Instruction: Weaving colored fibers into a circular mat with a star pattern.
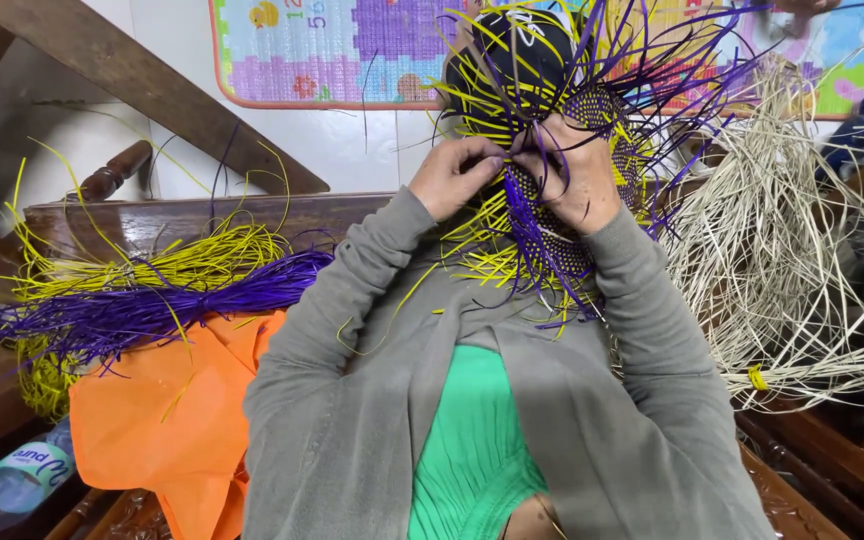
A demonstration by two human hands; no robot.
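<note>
Both my hands are raised in front of me, in grey cardigan sleeves over a green top. My right hand [580, 185] grips a part-woven purple and yellow straw piece [607, 125], its loose strands fanning out in all directions. My left hand [457, 175] pinches purple and yellow strands at the left edge of the weave, its fingertips touching my right hand. A dark rounded object [512, 50] sits just behind the weave, partly hidden by strands.
A bundle of yellow strands [192, 262] and purple strands [152, 310] lies at the left on an orange cloth [167, 410]. Pale natural straw [792, 260] is heaped at the right. A plastic bottle [12, 485] lies bottom left. Dark wooden furniture [182, 215] and a colourful mat [332, 50] are beyond.
</note>
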